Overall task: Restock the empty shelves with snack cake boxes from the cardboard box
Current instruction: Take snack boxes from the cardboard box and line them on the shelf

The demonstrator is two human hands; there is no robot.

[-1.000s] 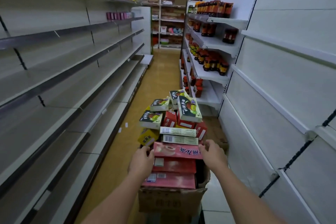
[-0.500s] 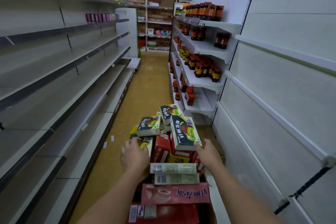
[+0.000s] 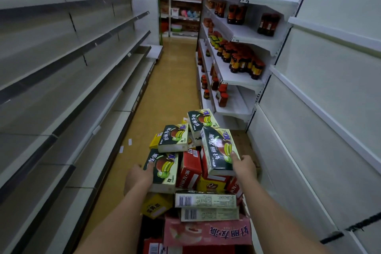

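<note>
**Desk:** The fingers [image 3: 235, 155] of the right hand [image 3: 244, 166] first — what have they got?

**Photographer:** They curl over the near corner of a dark green and cream snack cake box with fruit printed on its lid [image 3: 219, 150], thumb side hidden beneath. The box tilts up off the heap, so I judge it is being lifted out. The left hand [image 3: 137, 178] grips the near left edge of a second green and cream snack cake box [image 3: 161, 170], fingertips laid on its lid, the rest wrapped under.

**Desk:** And the stock itself?

**Photographer:** Heaped loose in the cardboard box, whose walls are barely visible at the bottom of the shot. Two more green boxes [image 3: 174, 137] sit on top, red cartons [image 3: 189, 169] and yellow cartons [image 3: 212, 185] lie wedged below, and a long pink carton [image 3: 208, 233] lies nearest the camera. The pile looks unsteady; pulling two at once could tumble the top ones.

**Desk:** The shelves?

**Photographer:** Long grey metal shelves on the left [image 3: 68, 93] stand bare, probably the destination. White shelves on the right [image 3: 237, 76] hold dark bottles with orange labels [image 3: 241, 60]. A tan floor [image 3: 171, 80] runs between.
</note>
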